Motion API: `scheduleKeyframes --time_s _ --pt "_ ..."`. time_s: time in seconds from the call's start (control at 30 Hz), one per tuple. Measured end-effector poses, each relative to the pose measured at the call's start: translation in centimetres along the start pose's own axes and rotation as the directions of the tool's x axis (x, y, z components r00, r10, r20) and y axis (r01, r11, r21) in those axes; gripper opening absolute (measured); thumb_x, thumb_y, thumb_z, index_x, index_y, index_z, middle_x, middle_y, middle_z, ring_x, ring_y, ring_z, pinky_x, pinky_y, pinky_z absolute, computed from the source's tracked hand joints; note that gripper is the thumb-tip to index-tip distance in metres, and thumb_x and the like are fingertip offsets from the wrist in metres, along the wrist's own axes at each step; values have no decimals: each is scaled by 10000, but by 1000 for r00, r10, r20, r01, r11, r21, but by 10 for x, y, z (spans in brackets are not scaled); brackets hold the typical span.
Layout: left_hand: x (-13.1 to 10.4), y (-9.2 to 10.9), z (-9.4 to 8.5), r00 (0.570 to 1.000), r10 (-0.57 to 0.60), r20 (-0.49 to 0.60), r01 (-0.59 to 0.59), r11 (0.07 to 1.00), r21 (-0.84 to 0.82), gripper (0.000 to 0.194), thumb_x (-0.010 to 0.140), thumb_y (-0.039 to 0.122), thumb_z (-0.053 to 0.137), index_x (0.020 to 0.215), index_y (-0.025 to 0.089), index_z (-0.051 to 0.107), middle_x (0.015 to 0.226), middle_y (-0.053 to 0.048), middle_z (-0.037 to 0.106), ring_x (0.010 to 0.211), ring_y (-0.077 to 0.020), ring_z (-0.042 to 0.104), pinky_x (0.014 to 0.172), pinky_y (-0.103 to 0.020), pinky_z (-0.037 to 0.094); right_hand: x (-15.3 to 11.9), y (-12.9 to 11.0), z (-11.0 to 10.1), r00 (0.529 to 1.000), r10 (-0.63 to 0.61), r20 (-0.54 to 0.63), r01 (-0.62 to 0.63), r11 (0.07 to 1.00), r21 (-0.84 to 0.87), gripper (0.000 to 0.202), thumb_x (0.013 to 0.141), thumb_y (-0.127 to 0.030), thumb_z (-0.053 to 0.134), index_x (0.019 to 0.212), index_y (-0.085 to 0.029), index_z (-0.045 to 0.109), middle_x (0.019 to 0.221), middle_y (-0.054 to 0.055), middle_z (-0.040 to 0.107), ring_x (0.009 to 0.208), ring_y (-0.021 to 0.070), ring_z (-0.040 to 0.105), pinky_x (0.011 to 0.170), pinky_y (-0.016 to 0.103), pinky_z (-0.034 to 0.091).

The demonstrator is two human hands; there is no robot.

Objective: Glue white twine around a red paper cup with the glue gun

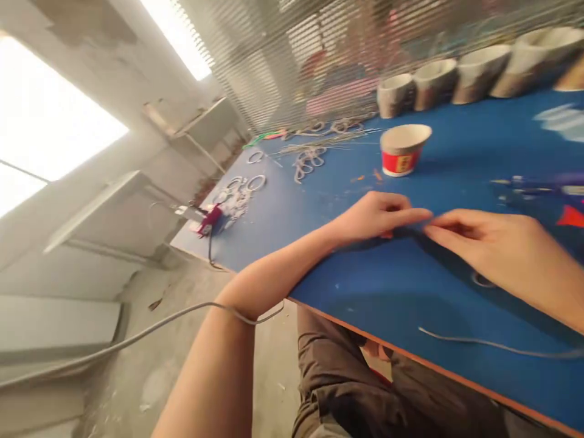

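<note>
My left hand (381,216) is closed just above the blue table, with thumb and index finger pressed together. Its fingertips nearly meet those of my right hand (497,243), which is also pinched. Whatever lies between the fingers is too small or blurred to name. A bit of orange-red (387,234) shows under my left hand. Behind the hands stands a paper cup (401,152) with a red and yellow label. A small dark ring (482,280) lies partly hidden beneath my right hand. Closer to the table's front edge runs a thin grey cord (493,345).
Several stained cups (433,85) line the back. At right lie a blurred dark-blue tool (538,184) and a red piece (572,216). White rings (256,182), scraps and a magenta device (210,220) occupy the left end. A grey cable (137,334) crosses my left arm.
</note>
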State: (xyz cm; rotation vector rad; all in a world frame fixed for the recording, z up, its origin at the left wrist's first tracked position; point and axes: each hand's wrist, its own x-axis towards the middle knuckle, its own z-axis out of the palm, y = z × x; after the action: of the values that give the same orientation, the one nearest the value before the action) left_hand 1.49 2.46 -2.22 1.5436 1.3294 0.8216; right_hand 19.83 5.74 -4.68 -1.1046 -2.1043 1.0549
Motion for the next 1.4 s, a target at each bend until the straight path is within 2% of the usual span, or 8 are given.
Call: scheduleKeyframes --time_s 0.13,0.27,0.37,0.47,0.8,1.0,1.13,1.4 --pt "-1 -5 -3 995 10 102 -2 998 -70 318 769 442 613 655 158 526 592 69 462 523 -55 453 533 -191 412 0 7 -2 994 111 5 -111 994 -12 441 645 -771 545 660 -349 672 486 32 616 284 111 403 320 313 333" --pt "-6 0 -6 990 37 133 -34 999 -26 210 814 351 577 742 154 563 596 64 493 530 -66 474 556 -203 408 2 4 -3 1000 14 -17 -15 999 -46 264 733 -551 578 613 -328 651 531 26 629 403 172 541 393 327 421" --pt "-9 4 -5 995 38 94 -47 994 94 197 834 319 547 737 151 577 594 62 499 527 -72 465 546 -205 391 3 -2 0 975 -203 -89 194 976 -100 95 719 -318 563 719 -271 646 808 49 692 719 228 660 672 365 537" --pt "-13 6 1 994 93 49 -103 960 261 193 836 275 537 709 147 605 630 45 540 584 -85 474 565 -201 377 0 -11 9 966 -248 -77 247 969 -15 402 681 -151 513 1068 -209 605 1126 78 638 899 197 656 788 322 536" --pt "-17 8 -9 992 8 -125 47 901 430 311 815 374 546 593 160 582 522 54 499 514 -93 433 494 -202 346 2 -14 14 990 -137 28 135 989 62 148 844 -209 525 757 -193 644 685 -4 664 612 129 583 575 225 405" --pt "7 20 -35 879 184 -440 63 870 489 238 782 336 555 950 178 613 811 -15 641 591 -122 565 542 -235 461 11 -8 19 994 -104 -15 105 993 61 165 806 -160 533 733 -210 673 714 3 686 640 144 593 606 245 372" --pt "45 22 -40 828 311 -467 24 812 584 371 723 234 575 1093 211 594 1163 -81 609 725 -148 607 536 -241 483 14 -9 20 994 -107 -36 111 986 124 162 798 -170 538 733 -200 683 695 9 680 629 141 582 598 243 365" --pt "57 19 -38 841 242 -484 4 892 453 116 694 237 564 753 174 641 561 13 611 475 -134 552 483 -241 448 23 -13 12 1000 2 -18 4 948 318 273 788 -90 477 909 -142 715 781 36 724 670 129 630 594 208 426"
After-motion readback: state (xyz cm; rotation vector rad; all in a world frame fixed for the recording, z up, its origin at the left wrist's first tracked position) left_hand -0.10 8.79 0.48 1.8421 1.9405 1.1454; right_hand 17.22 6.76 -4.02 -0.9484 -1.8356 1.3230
